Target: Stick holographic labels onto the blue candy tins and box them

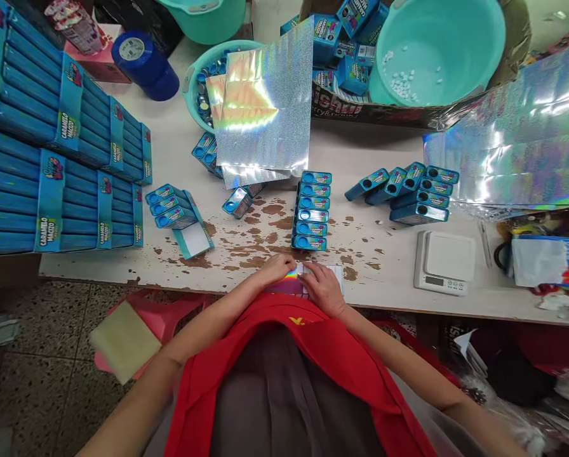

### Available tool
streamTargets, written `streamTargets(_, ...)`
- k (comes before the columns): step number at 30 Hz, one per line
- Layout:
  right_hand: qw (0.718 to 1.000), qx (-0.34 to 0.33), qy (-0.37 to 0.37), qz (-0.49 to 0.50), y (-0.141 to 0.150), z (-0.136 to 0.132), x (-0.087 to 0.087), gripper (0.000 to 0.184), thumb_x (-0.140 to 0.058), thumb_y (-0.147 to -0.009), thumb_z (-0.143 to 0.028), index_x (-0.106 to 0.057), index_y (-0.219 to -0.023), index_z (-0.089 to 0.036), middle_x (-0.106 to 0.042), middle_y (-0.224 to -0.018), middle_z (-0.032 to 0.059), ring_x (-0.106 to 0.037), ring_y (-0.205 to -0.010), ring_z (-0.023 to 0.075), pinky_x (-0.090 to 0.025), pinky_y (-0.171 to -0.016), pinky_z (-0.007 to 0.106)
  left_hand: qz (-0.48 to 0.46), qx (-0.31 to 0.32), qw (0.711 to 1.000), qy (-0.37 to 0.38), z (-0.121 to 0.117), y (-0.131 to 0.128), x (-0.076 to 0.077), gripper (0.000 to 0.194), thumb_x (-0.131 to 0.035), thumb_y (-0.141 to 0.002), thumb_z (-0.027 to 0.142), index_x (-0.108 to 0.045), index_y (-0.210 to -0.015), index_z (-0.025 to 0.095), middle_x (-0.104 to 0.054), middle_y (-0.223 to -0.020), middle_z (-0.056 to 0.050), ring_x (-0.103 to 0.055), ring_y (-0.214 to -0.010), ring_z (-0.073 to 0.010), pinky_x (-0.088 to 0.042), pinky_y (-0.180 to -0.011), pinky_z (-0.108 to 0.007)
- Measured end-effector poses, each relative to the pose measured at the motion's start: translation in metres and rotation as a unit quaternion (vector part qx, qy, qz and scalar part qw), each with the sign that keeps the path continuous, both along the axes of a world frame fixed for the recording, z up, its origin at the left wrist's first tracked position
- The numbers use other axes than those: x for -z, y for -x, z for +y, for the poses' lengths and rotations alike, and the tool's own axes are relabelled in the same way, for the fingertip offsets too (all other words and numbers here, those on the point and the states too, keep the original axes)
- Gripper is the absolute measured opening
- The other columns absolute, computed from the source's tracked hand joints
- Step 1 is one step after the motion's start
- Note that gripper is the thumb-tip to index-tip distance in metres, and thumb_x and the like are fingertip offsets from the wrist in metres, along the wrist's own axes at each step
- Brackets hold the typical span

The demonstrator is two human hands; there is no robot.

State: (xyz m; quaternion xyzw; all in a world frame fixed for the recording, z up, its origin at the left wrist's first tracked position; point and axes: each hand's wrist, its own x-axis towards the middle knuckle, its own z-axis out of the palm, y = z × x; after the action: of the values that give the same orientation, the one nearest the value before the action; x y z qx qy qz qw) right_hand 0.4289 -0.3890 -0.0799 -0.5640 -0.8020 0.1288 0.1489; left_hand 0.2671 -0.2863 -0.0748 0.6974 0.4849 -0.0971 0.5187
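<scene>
At the table's front edge, my left hand (279,270) is closed, its fingertips pinching a shiny rainbow-coloured sheet (287,287). Close by on the right, my right hand (323,287) has bent fingers on the same sheet, its thumb side hidden. A white piece with lines (336,271) shows under and beside the right hand. Just beyond my hands stands a row of several blue candy boxes (312,212) with round holes in their tops. Part of the sheet is hidden by my hands and the red apron (260,311).
More blue boxes stand at right (420,190) and at left (173,208). Holographic sheets (270,95) lie across a teal basin (194,76). A box (394,115) holds a teal tub (439,51). A scale (444,263) sits right; stacked display packs (8,209) rise left.
</scene>
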Motion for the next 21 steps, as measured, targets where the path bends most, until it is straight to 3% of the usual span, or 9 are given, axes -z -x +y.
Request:
streamTargets(3,0.996,0.015,0.039,0.076,-0.003,0.002,-0.018,0.02,-0.048,-0.093,-0.024,-0.063,-0.081,-0.02,-0.068,-0.078,0.0062,-0.058,-0.076,0.0193,-0.041,-0.067,0.031,0.009,0.002,1.0,-0.029,-0.002,-0.003,0.003,0.023,-0.047,-0.085,0.024,-0.068,-0.085,0.015,-0.067,-0.084,-0.005,-0.058,-0.081,-0.0193,-0.04,-0.072,-0.028)
streamTargets(6,0.976,0.08,0.08,0.188,-0.007,0.007,-0.042,0.016,-0.051,-0.091,-0.028,-0.06,-0.079,-0.021,-0.064,-0.073,0.0039,-0.058,-0.069,0.0169,-0.044,-0.064,0.029,0.0,0.004,0.998,-0.06,-0.005,0.0,0.001,0.025,-0.045,-0.088,0.025,-0.068,-0.09,0.016,-0.068,-0.094,-0.008,-0.059,-0.094,-0.0222,-0.041,-0.086,-0.033)
streamTargets(10,0.929,0.17,0.123,0.304,-0.01,0.019,-0.072,0.016,-0.058,-0.086,-0.033,-0.057,-0.075,-0.022,-0.063,-0.07,0.0008,-0.058,-0.065,0.0146,-0.046,-0.062,0.027,-0.15,-0.074,0.982,-0.085,-0.007,0.014,-0.02,0.035,-0.037,-0.092,0.035,-0.065,-0.105,0.017,-0.065,-0.108,-0.008,-0.057,-0.105,-0.0201,-0.04,-0.095,-0.033)
streamTargets(12,0.907,0.191,0.146,0.345,-0.008,0.026,-0.081,0.018,-0.061,-0.084,-0.036,-0.058,-0.073,-0.022,-0.063,-0.069,-0.0004,-0.058,-0.063,0.0139,-0.047,-0.062,0.027,-0.234,-0.092,0.966,-0.053,-0.007,0.019,-0.034,0.035,-0.047,-0.087,0.039,-0.061,-0.113,0.019,-0.062,-0.117,-0.007,-0.055,-0.11,-0.0196,-0.041,-0.096,-0.032)
streamTargets(15,0.876,0.224,0.169,0.392,-0.002,0.033,-0.085,0.022,-0.065,-0.079,-0.041,-0.059,-0.072,-0.022,-0.063,-0.068,-0.0009,-0.057,-0.064,0.0139,-0.047,-0.064,0.027,-0.261,-0.098,0.96,0.037,-0.007,0.02,-0.049,0.03,-0.059,-0.078,0.04,-0.063,-0.098,0.018,-0.066,-0.098,-0.004,-0.059,-0.092,-0.0179,-0.046,-0.083,-0.03)
streamTargets(18,0.843,0.282,0.177,0.422,0.006,0.038,-0.075,0.024,-0.067,-0.075,-0.043,-0.06,-0.07,-0.021,-0.062,-0.067,-0.0009,-0.056,-0.064,0.0142,-0.047,-0.065,0.029,-0.246,-0.131,0.954,0.112,-0.002,0.018,-0.052,0.025,-0.053,-0.08,0.041,-0.058,-0.08,0.016,-0.059,-0.068,0.001,-0.056,-0.064,-0.0128,-0.044,-0.062,-0.025)
streamTargets(21,0.822,0.355,0.156,0.418,0.014,0.042,-0.06,0.025,-0.067,-0.074,-0.044,-0.062,-0.071,-0.02,-0.061,-0.075,0.0012,-0.055,-0.072,0.0162,-0.047,-0.069,0.031,-0.244,-0.136,0.954,0.107,0.009,0.016,-0.05,0.023,-0.05,-0.081,0.039,-0.057,-0.082,0.017,-0.055,-0.063,0.002,-0.053,-0.06,-0.0118,-0.041,-0.059,-0.024)
